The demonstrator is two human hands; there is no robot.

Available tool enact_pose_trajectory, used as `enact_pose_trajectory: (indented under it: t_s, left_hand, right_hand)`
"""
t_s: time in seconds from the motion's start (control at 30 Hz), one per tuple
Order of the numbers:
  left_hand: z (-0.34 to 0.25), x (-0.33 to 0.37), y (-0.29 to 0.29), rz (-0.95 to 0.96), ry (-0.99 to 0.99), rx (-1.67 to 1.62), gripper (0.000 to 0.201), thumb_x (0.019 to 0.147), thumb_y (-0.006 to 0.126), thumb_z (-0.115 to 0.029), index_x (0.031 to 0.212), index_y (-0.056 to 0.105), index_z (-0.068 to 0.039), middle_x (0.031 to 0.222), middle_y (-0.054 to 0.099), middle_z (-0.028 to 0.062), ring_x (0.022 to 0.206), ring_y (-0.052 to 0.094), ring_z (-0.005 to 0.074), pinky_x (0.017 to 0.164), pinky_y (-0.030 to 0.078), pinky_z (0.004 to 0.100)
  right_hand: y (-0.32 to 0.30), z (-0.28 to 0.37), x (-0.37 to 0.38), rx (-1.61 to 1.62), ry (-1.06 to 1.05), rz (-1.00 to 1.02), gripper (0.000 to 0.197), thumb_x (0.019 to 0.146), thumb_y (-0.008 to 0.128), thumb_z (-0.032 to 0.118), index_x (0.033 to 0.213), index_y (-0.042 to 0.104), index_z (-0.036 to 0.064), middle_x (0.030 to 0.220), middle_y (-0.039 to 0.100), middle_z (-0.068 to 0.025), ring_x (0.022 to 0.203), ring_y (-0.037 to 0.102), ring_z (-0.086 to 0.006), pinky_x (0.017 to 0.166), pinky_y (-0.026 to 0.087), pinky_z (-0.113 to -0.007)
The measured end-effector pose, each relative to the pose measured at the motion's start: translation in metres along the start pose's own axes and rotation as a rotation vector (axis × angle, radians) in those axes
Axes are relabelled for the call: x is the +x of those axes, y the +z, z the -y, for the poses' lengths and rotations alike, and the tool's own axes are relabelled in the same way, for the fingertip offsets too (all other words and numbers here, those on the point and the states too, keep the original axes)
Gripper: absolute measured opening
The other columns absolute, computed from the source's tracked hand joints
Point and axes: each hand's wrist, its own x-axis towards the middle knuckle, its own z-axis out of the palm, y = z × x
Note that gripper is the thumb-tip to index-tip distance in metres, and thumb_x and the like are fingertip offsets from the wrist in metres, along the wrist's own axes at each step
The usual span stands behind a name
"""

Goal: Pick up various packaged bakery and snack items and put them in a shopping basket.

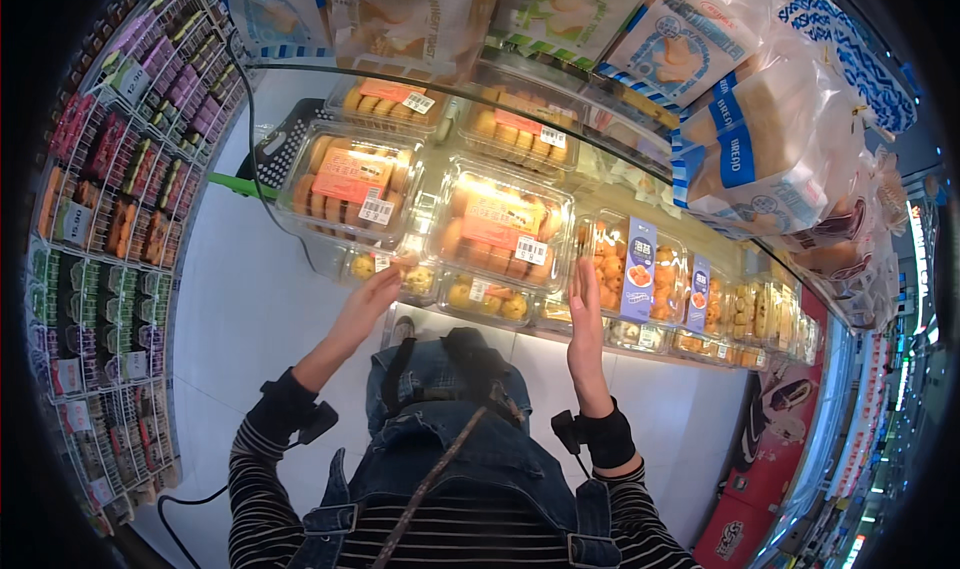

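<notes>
A clear plastic box of round cakes (500, 224), with an orange label and a white barcode sticker, sits on the front of the lit display. My left hand (372, 294) is at its lower left, fingers stretched out and holding nothing. On its right side my right hand (585, 304) is held upright with straight fingers, close to the box edge; whether it touches cannot be made out. A similar cake box (350, 184) stands to the left. Below, in a lower row, a small box of yellow pastries (487, 297) shows between my hands.
Boxes with purple bands (640, 269) continue the row rightward. Bagged bread (765, 154) stands on the glass shelf (620, 159) above. A wire rack of packaged snacks (110, 239) rises at left. A black perforated basket (290, 144) with a green handle (232, 184) is behind the left boxes.
</notes>
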Motion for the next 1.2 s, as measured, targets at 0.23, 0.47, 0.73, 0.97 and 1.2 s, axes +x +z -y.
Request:
enact_pose_trajectory:
  t_s: [0.23,0.47,0.73,0.97,1.2]
  left_hand:
    - [-0.005,-0.018,-0.051,-0.325,0.149,-0.163,0.046,0.086,0.04,-0.027,0.121,0.032,0.0,0.123,0.037,0.011,0.115,0.034,0.019,0.092,0.029,0.0303]
    - [-0.001,-0.015,-0.065,-0.515,0.223,-0.211,0.047,0.085,0.041,-0.027,0.122,0.03,0.001,0.124,0.035,0.011,0.115,0.033,0.0186,0.092,0.03,0.0315]
    - [-0.001,-0.008,-0.082,-0.529,0.265,-0.155,0.046,0.086,0.038,-0.023,0.124,0.027,0.001,0.127,0.031,0.0109,0.118,0.029,0.0194,0.095,0.026,0.0311]
    - [0.0,-0.003,-0.094,-0.492,0.333,0.031,0.046,0.087,0.038,-0.02,0.125,0.025,0.001,0.128,0.029,0.0107,0.12,0.027,0.0195,0.096,0.023,0.0306]
    - [0.005,0.004,-0.114,-0.475,0.354,-0.003,0.046,0.086,0.04,-0.018,0.125,0.025,0.002,0.128,0.03,0.0122,0.119,0.028,0.0205,0.097,0.022,0.0292]
  right_hand:
    - [0.007,0.032,0.02,0.104,-0.122,0.006,0.061,0.084,0.033,0.034,0.128,0.013,-0.0033,0.133,0.015,-0.0184,0.125,0.014,-0.027,0.101,0.014,-0.036]
    - [0.019,0.043,0.035,0.438,-0.036,0.069,0.056,0.085,0.027,0.034,0.128,0.017,-0.002,0.133,0.019,-0.0159,0.125,0.016,-0.026,0.101,0.016,-0.037]
    - [0.06,0.05,0.024,0.255,-0.015,0.506,0.061,0.084,0.032,0.041,0.124,0.024,-0.0052,0.127,0.031,-0.0175,0.119,0.029,-0.0255,0.098,0.023,-0.036]
    - [0.112,0.003,0.009,0.06,0.414,0.681,0.06,0.084,0.037,0.039,0.127,0.021,0.001,0.13,0.027,-0.0143,0.122,0.023,-0.0229,0.098,0.02,-0.035]
    - [0.144,-0.018,0.013,-0.199,0.244,0.549,0.064,0.087,0.036,0.033,0.13,0.001,0.0024,0.136,0.003,-0.0168,0.126,0.004,-0.0237,0.1,0.008,-0.03]
